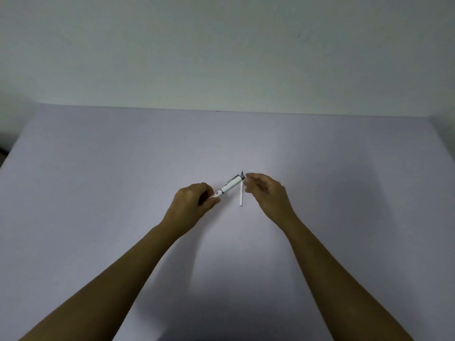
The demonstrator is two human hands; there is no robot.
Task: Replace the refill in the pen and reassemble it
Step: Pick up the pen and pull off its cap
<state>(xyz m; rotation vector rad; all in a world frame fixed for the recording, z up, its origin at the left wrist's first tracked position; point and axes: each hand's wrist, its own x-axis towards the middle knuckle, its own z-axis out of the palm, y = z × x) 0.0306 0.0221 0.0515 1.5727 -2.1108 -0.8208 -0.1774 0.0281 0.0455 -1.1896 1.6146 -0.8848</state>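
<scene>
While gripped by both hands: white pen (pixel 230 186), refill (pixel 241 196) beside.

left hand (pixel 190 200): bare, no ring or glove | right hand (pixel 267 193): bare, no ring or glove | wrists: no watch, band or bracelet | forearms: both uncovered along their whole visible length, no sleeve in view | fingers (pixel 253 179): slim, nails too small to tell

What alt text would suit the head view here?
Two bare hands hold a white pen above a pale table: the left hand grips one end, the right hand pinches the other. A thin white refill is just below the right fingers.
</scene>
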